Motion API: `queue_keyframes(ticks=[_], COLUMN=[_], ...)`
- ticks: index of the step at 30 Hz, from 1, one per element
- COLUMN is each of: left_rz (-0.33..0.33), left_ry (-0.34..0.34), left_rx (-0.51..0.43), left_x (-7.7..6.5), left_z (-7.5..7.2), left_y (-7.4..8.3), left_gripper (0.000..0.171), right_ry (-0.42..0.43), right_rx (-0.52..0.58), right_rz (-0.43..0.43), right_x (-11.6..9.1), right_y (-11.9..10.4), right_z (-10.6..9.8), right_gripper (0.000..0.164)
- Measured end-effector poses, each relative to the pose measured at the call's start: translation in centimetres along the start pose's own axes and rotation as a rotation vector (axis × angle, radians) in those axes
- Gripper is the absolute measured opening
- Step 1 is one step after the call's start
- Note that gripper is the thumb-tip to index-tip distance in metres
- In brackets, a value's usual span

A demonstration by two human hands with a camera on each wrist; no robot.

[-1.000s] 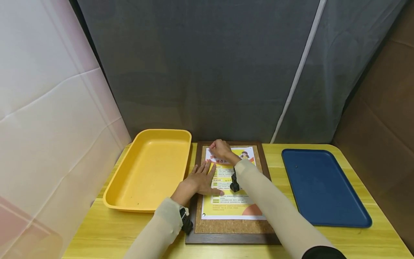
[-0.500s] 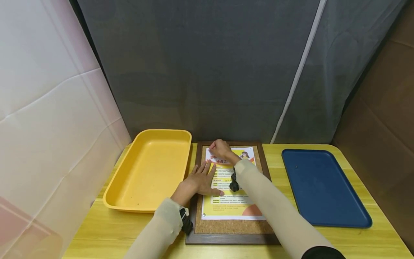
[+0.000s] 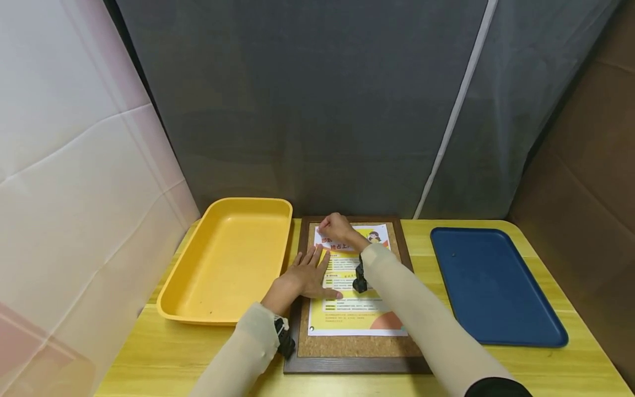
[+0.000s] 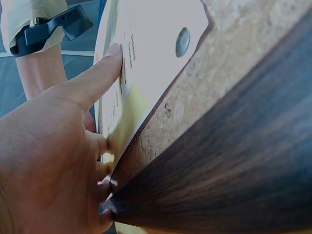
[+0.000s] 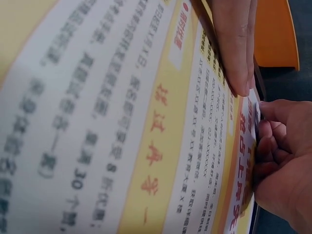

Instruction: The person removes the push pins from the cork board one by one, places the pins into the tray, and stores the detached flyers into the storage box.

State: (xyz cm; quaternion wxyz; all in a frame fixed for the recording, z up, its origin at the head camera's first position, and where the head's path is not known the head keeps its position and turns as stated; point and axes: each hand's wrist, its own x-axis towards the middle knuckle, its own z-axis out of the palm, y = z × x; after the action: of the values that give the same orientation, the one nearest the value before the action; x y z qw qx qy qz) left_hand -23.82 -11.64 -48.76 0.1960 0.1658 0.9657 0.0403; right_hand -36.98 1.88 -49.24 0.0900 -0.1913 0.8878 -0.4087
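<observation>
A printed yellow-and-white poster lies on a cork board with a dark wooden frame. My left hand rests flat across the poster's left edge and the frame, fingers spread. At the poster's far left corner, my right hand has its fingers curled. In the right wrist view its thumb and finger pinch a small pale thing at the paper's edge, apparently a thumbtack, mostly hidden. A silver thumbtack sits in the near left corner, seen in the left wrist view.
To the left of the board stands a deep yellow tray. A flat blue tray lies to the right, with a tiny speck on it. Everything rests on a light wooden table, with a grey curtain behind.
Both hands keep their places on the poster and board. The head view has shifted very slightly; nothing else visibly moves.
</observation>
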Motion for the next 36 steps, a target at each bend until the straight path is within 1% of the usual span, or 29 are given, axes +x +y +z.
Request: queue_keyframes(ticks=[3, 8, 10, 15, 19, 26, 30, 34, 36], left_rz=[-0.009, -0.016, -0.017, -0.021, -0.023, -0.015, -0.015, -0.006, 0.001], left_ry=[-0.017, -0.025, -0.015, -0.01, -0.008, -0.01, -0.014, -0.023, -0.013], left_rx=[-0.002, 0.015, 0.018, 0.019, 0.025, 0.021, 0.015, 0.009, 0.013], left_x=[-0.1, 1.1, 1.4, 1.3, 1.4, 1.6, 1.3, 0.6, 0.2], left_z=[-0.1, 0.9, 1.1, 1.0, 1.1, 1.2, 0.9, 0.3, 0.1], left_y=[0.1, -0.6, -0.8, -0.9, -1.0, -1.1, -0.9, -0.5, -0.3], left_gripper=[0.122, 0.123, 0.124, 0.127, 0.127, 0.126, 0.124, 0.122, 0.122], right_ry=[0.0, 0.001, -0.001, -0.003, -0.01, -0.051, -0.051, -0.033, -0.035], right_rx=[0.022, 0.05, 0.053, 0.047, 0.056, 0.12, 0.11, 0.08, 0.083], right_rz=[-0.001, 0.011, -0.003, -0.04, -0.027, -0.034, -0.043, -0.042, -0.036], right_x=[-0.1, -0.4, -0.5, -0.9, -1.1, -1.8, -2.3, -2.7, -3.0], right_y=[0.0, 0.0, 0.0, -0.1, 0.0, 0.3, 0.4, 0.6, 0.8], right_z=[-0.1, 0.0, 0.0, -0.2, -0.3, -1.0, -1.5, -2.2, -2.5], right_gripper=[0.015, 0.014, 0.015, 0.016, 0.016, 0.016, 0.014, 0.013, 0.013])
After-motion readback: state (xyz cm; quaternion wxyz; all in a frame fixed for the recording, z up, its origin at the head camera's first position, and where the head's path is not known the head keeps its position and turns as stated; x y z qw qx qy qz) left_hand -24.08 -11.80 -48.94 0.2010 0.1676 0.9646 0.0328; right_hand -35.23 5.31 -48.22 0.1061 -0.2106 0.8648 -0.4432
